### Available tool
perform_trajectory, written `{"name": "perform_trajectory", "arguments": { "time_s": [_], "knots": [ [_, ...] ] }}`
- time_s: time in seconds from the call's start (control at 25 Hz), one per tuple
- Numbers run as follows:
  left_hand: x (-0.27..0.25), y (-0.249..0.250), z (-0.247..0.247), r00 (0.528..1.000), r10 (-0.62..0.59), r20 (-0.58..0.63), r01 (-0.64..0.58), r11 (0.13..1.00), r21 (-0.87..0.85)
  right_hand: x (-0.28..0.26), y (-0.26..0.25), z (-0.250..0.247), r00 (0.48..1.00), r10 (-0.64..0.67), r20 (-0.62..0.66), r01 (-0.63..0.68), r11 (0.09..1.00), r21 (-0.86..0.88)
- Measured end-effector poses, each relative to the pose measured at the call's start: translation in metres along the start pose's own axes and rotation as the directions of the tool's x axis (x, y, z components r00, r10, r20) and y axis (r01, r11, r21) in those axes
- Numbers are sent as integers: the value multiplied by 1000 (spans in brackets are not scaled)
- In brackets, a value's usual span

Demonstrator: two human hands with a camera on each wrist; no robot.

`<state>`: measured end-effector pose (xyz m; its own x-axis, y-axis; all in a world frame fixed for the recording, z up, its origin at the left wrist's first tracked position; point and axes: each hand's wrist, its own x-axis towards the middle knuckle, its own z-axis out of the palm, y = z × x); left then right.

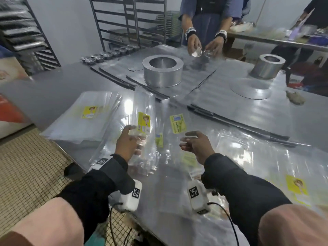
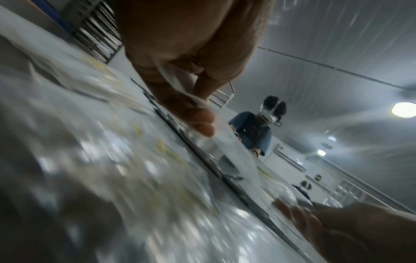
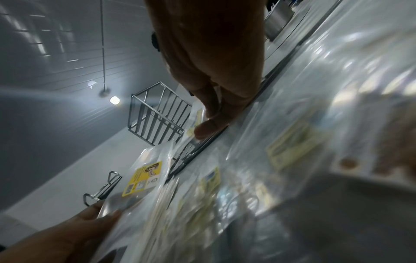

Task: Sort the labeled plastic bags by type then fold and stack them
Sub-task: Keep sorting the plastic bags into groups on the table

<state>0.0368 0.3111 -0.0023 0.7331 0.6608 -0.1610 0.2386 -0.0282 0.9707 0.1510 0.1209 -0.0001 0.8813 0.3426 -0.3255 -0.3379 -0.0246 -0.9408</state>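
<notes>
My left hand [image 1: 135, 134] grips a long clear plastic bag [image 1: 143, 103] with a yellow label [image 1: 144, 121], lifted at a tilt over the steel table [image 1: 53, 96]. In the left wrist view its fingers [image 2: 202, 122] pinch the clear film. My right hand [image 1: 184, 139] hovers open beside it, thumb and fingers apart, just below a bag with a green label [image 1: 178, 124]. A neat stack of yellow-label bags [image 1: 89, 112] lies at the left. More loose bags [image 1: 297, 186] spread to the right. In the right wrist view my right hand's fingertips [image 3: 207, 128] point down at the bags.
A round metal pan [image 1: 162, 71] and a smaller metal ring [image 1: 269, 65] stand on flat trays behind the bags. Small tins [image 1: 106, 55] line the far left. Another person [image 1: 204, 41] handles tins across the table. The table's edge [image 1: 71, 153] drops to a tiled floor.
</notes>
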Motion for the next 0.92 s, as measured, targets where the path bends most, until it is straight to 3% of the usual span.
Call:
{"name": "perform_trajectory", "arguments": {
  "time_s": [0.16,0.36,0.48,0.56,0.64,0.76,0.84,0.92],
  "knots": [
    [59,0,-78,994,-11,-105,12,1000,10,12,2,78,999,35,3,-35,999,7],
    [134,-4,-166,985,-10,-172,31,993,117,22,14,144,992,85,-96,-87,996,-7],
    [173,-22,-202,981,-36,-191,73,978,193,21,26,165,988,69,-137,-83,991,-103],
    [188,-36,-217,979,-54,-194,104,960,259,18,28,171,988,34,-149,-72,963,-258],
    [199,-47,-229,983,-40,-180,107,920,378,18,26,175,988,-41,-147,-44,844,-534],
    [208,-56,-236,987,9,-158,86,809,582,21,22,175,993,-81,-89,-38,493,-869],
    [208,-55,-234,981,11,-192,113,773,624,20,22,174,996,-37,-78,-56,419,-906],
    [202,-50,-228,978,15,-209,139,704,696,19,23,171,996,-4,-89,-80,412,-907]
  ]
}}
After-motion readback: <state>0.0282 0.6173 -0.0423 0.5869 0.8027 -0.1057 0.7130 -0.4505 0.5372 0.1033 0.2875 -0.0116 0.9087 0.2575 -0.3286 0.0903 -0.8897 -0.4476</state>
